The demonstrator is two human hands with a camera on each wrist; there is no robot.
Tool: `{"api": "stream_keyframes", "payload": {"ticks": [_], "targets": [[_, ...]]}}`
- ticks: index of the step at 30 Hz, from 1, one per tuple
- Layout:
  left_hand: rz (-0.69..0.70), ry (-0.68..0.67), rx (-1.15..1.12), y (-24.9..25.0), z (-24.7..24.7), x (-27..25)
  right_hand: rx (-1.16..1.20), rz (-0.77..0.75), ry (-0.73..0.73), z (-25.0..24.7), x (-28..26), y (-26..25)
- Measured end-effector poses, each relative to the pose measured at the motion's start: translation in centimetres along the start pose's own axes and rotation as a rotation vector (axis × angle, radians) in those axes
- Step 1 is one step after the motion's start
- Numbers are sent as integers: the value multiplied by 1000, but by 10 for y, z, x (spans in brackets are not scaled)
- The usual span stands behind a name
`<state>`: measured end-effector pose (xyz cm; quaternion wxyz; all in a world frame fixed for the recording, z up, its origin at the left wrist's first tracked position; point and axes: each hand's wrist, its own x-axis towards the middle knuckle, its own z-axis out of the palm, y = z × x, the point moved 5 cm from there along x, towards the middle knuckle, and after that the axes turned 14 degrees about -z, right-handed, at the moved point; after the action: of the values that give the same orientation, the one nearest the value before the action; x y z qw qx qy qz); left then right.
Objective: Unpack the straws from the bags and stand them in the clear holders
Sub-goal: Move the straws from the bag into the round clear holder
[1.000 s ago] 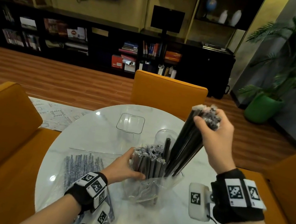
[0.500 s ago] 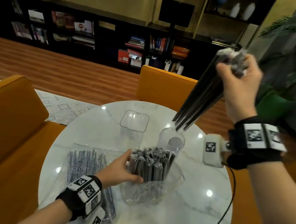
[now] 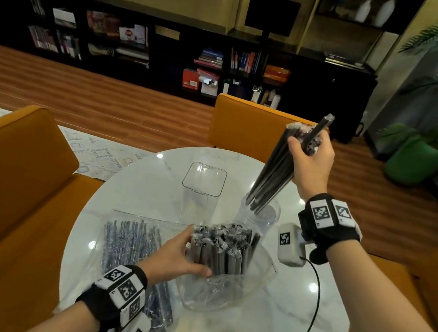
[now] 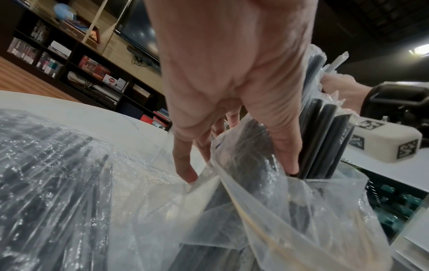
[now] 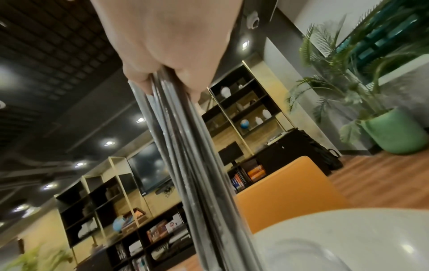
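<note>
Head: right hand (image 3: pixel 311 161) fisted round bundle of black straws (image 3: pixel 275 170), lower ends inside round clear holder (image 3: pixel 260 213) on marble table (image 3: pixel 130 193).
Left wrist: left hand (image 4: pixel 232 82) curled round wrapped straws (image 4: pixel 325 139) upright in open bag (image 4: pixel 255 210).
Right wrist: fingers (image 5: pixel 137 77) clamp bundle top.

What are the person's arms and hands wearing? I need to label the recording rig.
Both hands are bare. The left hand and right hand each have a black wrist strap with white square-code tags and a white tagged camera box; a black cable trails from the right one. No sleeves show.
</note>
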<state>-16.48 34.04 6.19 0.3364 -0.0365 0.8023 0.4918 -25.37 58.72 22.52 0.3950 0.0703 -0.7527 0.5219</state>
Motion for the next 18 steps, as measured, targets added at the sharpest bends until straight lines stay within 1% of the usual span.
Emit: {"api": "stream_keyframes", "payload": {"ticks": [3, 6, 11, 18], "targets": [[-9, -6, -34, 1, -2, -1, -4, -63, 15, 2, 19, -19], [-4, -31, -47, 0, -3, -3, -16, -96, -9, 6, 33, -28], [12, -43, -36, -7, -4, 3, -81, -92, -35, 0, 33, -15], [-8, -8, 7, 2, -2, -7, -69, -86, -17, -7, 26, -7]]}}
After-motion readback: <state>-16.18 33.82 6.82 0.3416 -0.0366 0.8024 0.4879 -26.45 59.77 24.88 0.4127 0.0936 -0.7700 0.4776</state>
